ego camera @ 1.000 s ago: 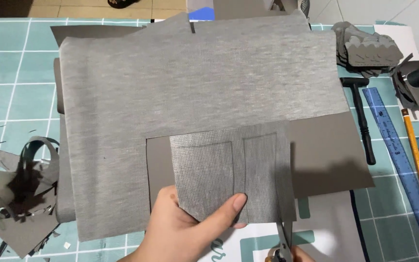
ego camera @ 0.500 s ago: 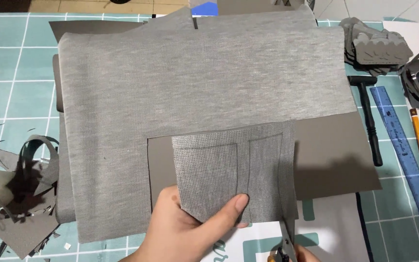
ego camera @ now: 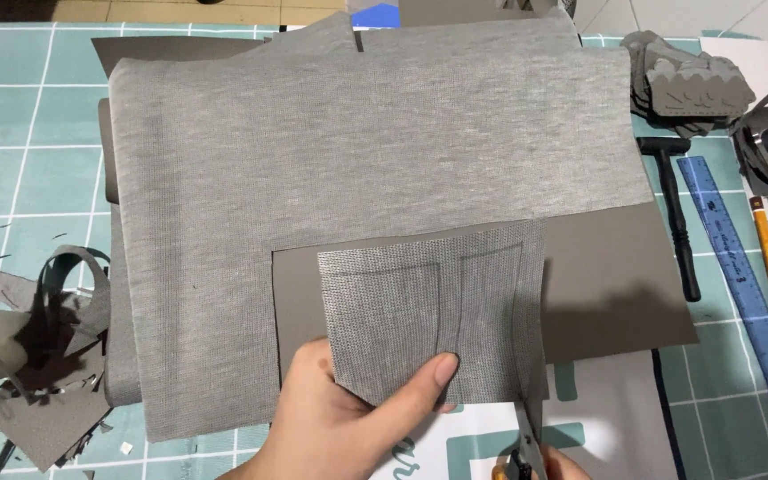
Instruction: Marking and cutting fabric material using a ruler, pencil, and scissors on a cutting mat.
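Down at the frame's lower edge the right hand [ego camera: 562,464] is mostly cut off, its grip closed on scissors [ego camera: 526,449] whose handles are barely visible. Just beside, the left hand [ego camera: 348,422] pinches the grey mesh fabric piece [ego camera: 428,311] by its lower edge, thumb on top. Behind lie a brown sheet [ego camera: 615,284] and grey knit cloth [ego camera: 357,160].

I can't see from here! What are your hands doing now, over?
Left hand pinching marked grey fabric piece, thumb on top. Right hand barely in view, on scissors at the piece's lower right edge. Big grey fabric sheet lies underneath, nothing blocking.
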